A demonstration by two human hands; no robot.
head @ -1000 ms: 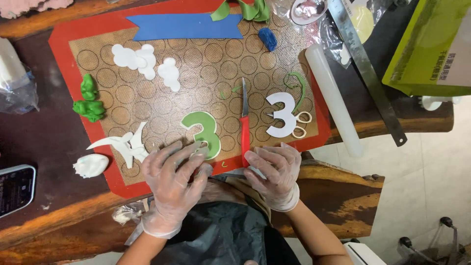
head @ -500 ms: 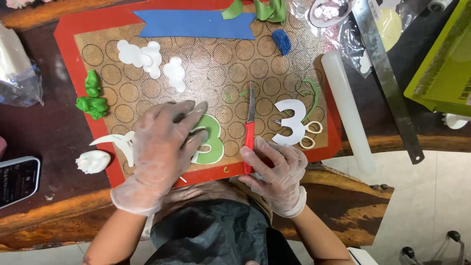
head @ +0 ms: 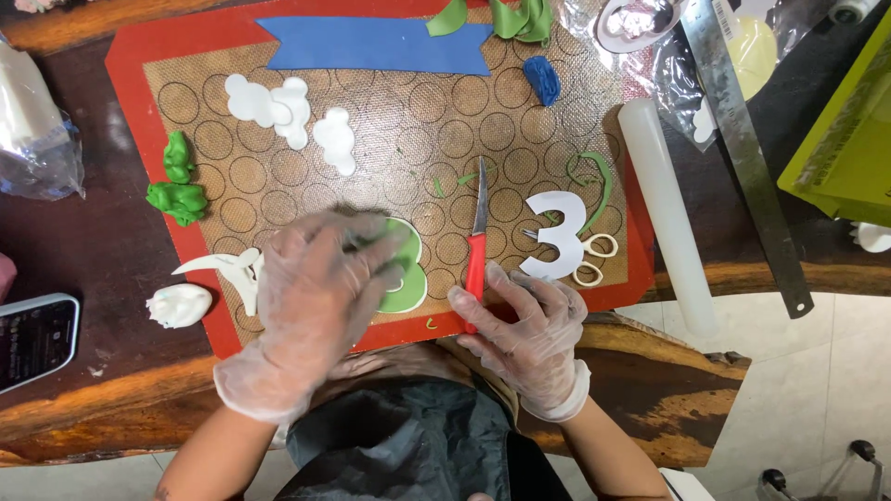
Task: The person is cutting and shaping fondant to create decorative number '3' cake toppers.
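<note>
We see our left hand (head: 311, 297), gloved in clear plastic, spread flat and palm-down over the green fondant numeral (head: 405, 275), covering most of it; it presses on the piece without gripping anything. The numeral lies on the red-edged baking mat (head: 148, 121), near its front edge, just left of the knife.

Our right hand (head: 527, 327), also gloved, rests at the mat's front edge with fingers loosely curled, its fingertips touching the red handle of one small paring knife (head: 477, 249), whose blade points away from us. We cannot tell whether the hand truly clasps the handle.

Just right of the knife sits one white numeral three (head: 561, 234), with one pair of small scissors (head: 585, 258) partly under it and a thin green strip (head: 601, 182) curving beside it.

Further out we count three white cloud shapes (head: 288, 116), two green fondant lumps (head: 176, 186), one blue banner strip (head: 380, 44), one blue scrap (head: 542, 80), one white rolling pin (head: 666, 215), one metal ruler (head: 747, 153) and one phone (head: 35, 340) at the left.
</note>
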